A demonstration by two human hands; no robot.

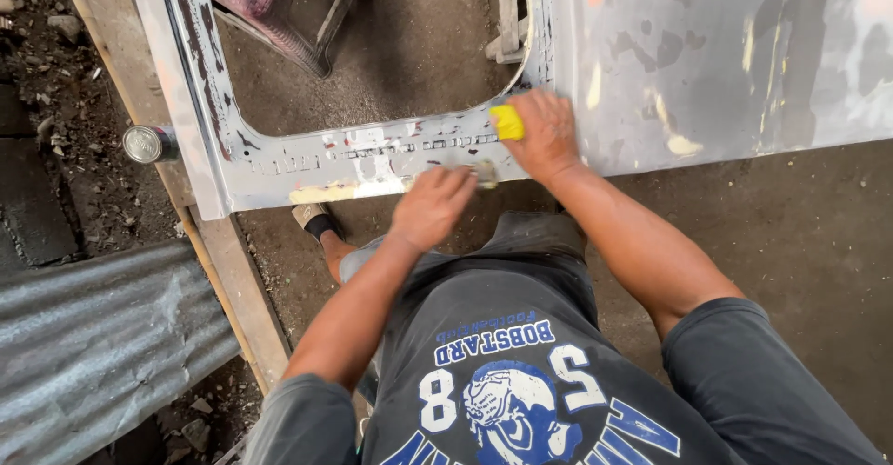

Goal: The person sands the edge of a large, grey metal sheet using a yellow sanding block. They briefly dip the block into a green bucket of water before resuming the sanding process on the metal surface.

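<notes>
A grey, patchy car door panel (707, 56) lies flat in front of me, its window frame (372, 153) running left. My right hand (544, 135) presses a yellow spreader (508, 122) against the frame where it meets the panel. My left hand (433, 206) is closed at the frame's near edge, gripping a small putty-smeared tool (484, 173) that pokes out by the fingers. Pale yellowish filler (326, 192) streaks the frame's lower edge to the left.
A small metal can (144, 144) sits on a wooden beam (233, 270) at the left. Corrugated metal sheet (93, 344) lies lower left. A basket-like object (288, 0) shows through the window opening. Dirt floor (800, 223) surrounds the panel; my foot (314, 219) is under the frame.
</notes>
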